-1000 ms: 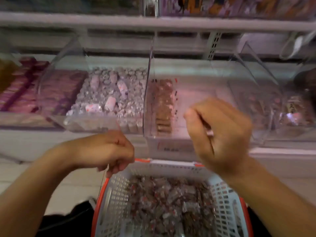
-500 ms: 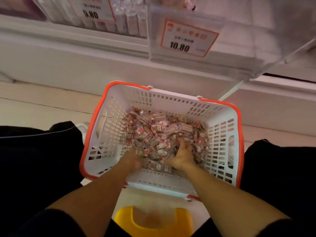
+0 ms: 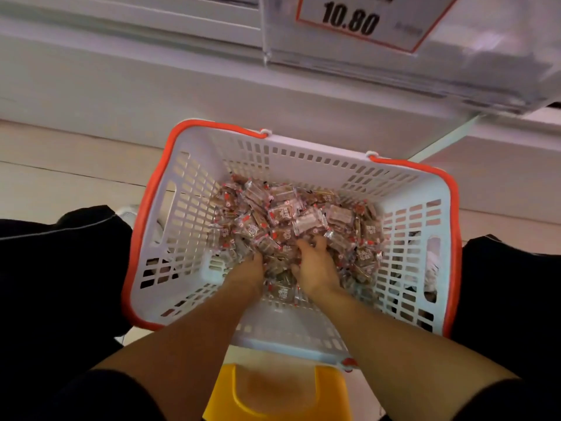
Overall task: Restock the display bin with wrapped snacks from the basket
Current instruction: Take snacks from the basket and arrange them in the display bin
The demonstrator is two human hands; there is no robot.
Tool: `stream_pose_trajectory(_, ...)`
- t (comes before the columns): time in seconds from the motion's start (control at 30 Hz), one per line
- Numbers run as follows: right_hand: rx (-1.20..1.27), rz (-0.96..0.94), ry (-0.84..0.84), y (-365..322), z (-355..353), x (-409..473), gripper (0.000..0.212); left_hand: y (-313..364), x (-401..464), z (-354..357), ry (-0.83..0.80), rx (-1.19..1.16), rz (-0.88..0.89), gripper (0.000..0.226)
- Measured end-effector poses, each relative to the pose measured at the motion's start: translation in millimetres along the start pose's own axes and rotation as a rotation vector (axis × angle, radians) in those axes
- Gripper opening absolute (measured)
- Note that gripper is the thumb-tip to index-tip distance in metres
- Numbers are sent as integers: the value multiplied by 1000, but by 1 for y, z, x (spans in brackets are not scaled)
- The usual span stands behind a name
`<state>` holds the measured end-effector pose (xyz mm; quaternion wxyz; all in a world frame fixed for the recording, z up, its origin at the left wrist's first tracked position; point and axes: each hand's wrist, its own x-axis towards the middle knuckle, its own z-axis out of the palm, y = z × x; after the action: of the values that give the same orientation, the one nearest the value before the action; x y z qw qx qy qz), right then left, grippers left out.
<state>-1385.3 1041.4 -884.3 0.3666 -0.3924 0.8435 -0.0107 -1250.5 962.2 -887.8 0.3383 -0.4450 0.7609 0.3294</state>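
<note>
- Where the picture's lower edge cuts in, a yellow stool (image 3: 277, 393) sits just nearer than the basket (image 3: 194, 165), between two dark-clad legs that flank the basket on either side.
- From there both bare forearms reach forward over the basket's near wall and slope down into it, drawing closer together toward the wrists.
- Left hand (image 3: 247, 270): palm down at the near left of the snack pile, its fingers buried among the wrappers; whether they curl round any cannot be told.
- Right hand (image 3: 315, 268): just beside the left, back of the hand up, fingers bent and dug into the pile, closing on a clump of snacks.
- Both hands lie close together, a narrow strip of wrappers showing between them.
- Wrapped snacks (image 3: 291, 220): small clear-and-red packets with brown contents, heaped loose on the basket's floor, spreading from the hands to its far wall.
- White slotted walls and an orange rim form the basket, which stands on the pale floor (image 3: 60, 165).
- Beyond the basket's far wall rises a white shelf base (image 3: 121, 86).
- Above that, farthest off, hangs the clear front of the display bin (image 3: 485, 65), bearing a price tag (image 3: 361, 19) that reads 10.80.
</note>
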Motion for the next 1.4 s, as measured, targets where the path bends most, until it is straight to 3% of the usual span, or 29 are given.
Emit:
stream_pose_trajectory(0.27,113,-74,-56,1,-18,11,35,4,-2,-4,-19,129,-21,39)
stream_pose_trajectory(0.4,28,-107,-226,-5,-18,11,71,1,-4,-4,-32,186,-87,32)
stream_pose_trajectory(0.43,2,-120,-230,-6,-15,10,70,0,-4,-5,-32,204,-92,35)
stream_pose_trajectory(0.53,-4,-151,-143,-10,-5,8,34,-4,-7,-15,-24,200,-114,36)
stream_pose_trajectory(0.63,149,-78,-169,-12,-2,8,25,-11,-7,-23,-51,73,-77,27)
stream_pose_trajectory(0.83,404,109,-279,0,-35,11,29,-14,-11,-46,-37,-199,-115,30)
stream_pose_trajectory(0.93,618,221,-373,7,-53,10,27,-7,-16,-58,-116,-406,-170,28)
stream_pose_trajectory(1.03,721,263,-429,12,-65,8,37,-5,-25,-64,-208,-621,-235,38)
stream_pose_trajectory(1.2,699,182,-609,14,-91,-1,20,-1,-40,-74,-308,-986,-289,14)
stream_pose_trajectory(1.3,754,81,-673,9,-117,-6,21,-3,-45,-77,-272,-1043,-218,21)
stream_pose_trajectory(1.4,841,-57,-562,-4,-138,-12,25,8,-54,-85,-318,-1226,-67,32)
